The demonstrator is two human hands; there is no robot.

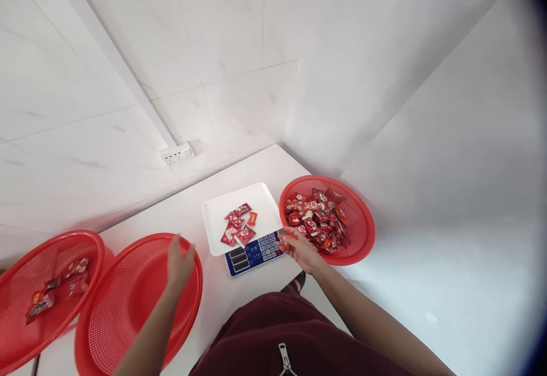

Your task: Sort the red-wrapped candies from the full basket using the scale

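Several red candy packets point(231, 233) lie in the white tray point(216, 216) of a digital scale, whose blue keypad panel point(252, 256) faces me. My right hand point(301, 249) is over the panel's right edge, beside a red basket point(363, 216) heaped with wrapped candies point(318, 216). Its fingers are closed on a small red packet point(287, 241), partly hidden by them. My left hand point(179, 265), somewhat blurred, is above the right rim of another red basket point(141, 285). The thumb stands apart from the fingers, and nothing shows in that hand.
A third red basket point(17, 285) at far left holds a few packets point(43, 302). Everything stands on a white table point(213, 285) against a tiled wall point(231, 97). A power socket point(176, 154) is on the wall, and another wall point(427, 165) rises at right.
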